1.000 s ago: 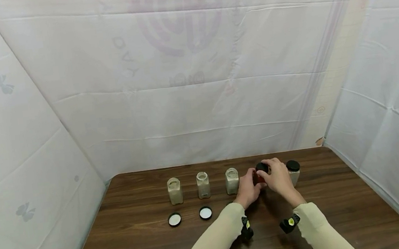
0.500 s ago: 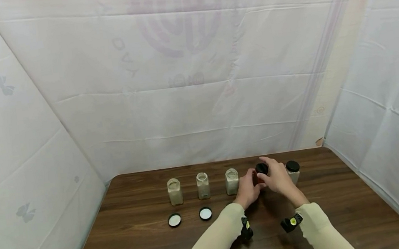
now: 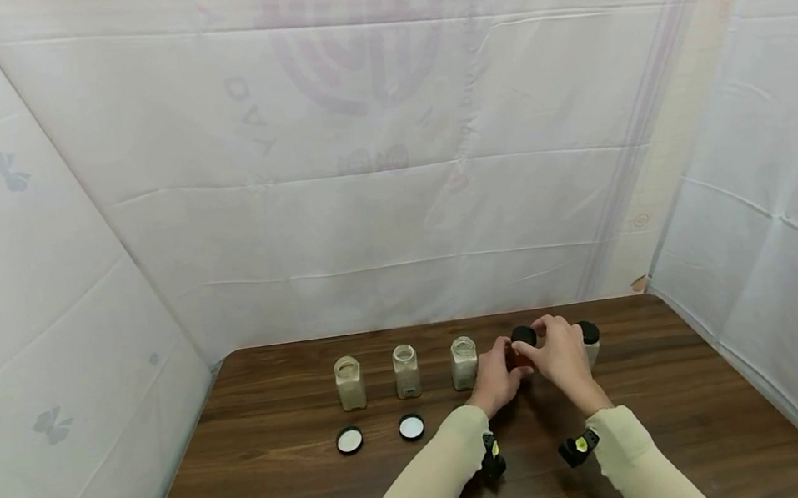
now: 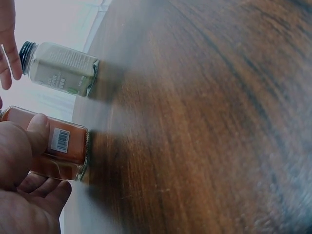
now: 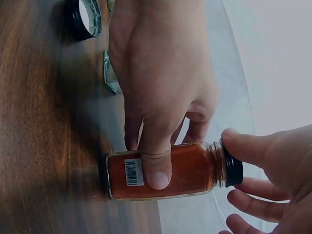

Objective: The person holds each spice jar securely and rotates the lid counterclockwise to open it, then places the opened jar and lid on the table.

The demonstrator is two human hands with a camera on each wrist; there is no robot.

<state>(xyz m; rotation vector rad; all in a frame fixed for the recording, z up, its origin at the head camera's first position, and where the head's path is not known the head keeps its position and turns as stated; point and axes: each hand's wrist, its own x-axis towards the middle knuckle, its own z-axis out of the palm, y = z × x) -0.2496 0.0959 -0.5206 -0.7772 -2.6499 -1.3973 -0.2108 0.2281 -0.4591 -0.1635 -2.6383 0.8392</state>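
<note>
A glass jar of orange-red contents [image 5: 190,168] stands upright on the table, its barcode label facing my wrists. My left hand [image 3: 495,377] grips its body, with the thumb [image 5: 158,168] across the front and fingers behind. My right hand [image 3: 563,358] pinches the jar's black lid [image 5: 233,165] between thumb and fingers. Glass threads show between lid and shoulder. Close on the right stands a black-lidded jar of pale contents [image 4: 63,68], partly hidden behind my right hand in the head view.
Three uncapped jars stand left in a row: far left [image 3: 350,384], middle [image 3: 407,372] and nearest [image 3: 464,363]. Before them two black lids, one left [image 3: 349,440] and one right [image 3: 411,426], lie liner up. Another lid [image 5: 84,19] shows beside my left hand. White cloth [image 3: 396,224] surrounds the table.
Half a second ago my right fingers were spread wider around the lid; now they are drawn in on it, and the hand has rotated slightly. My left hand stays still on the jar.
</note>
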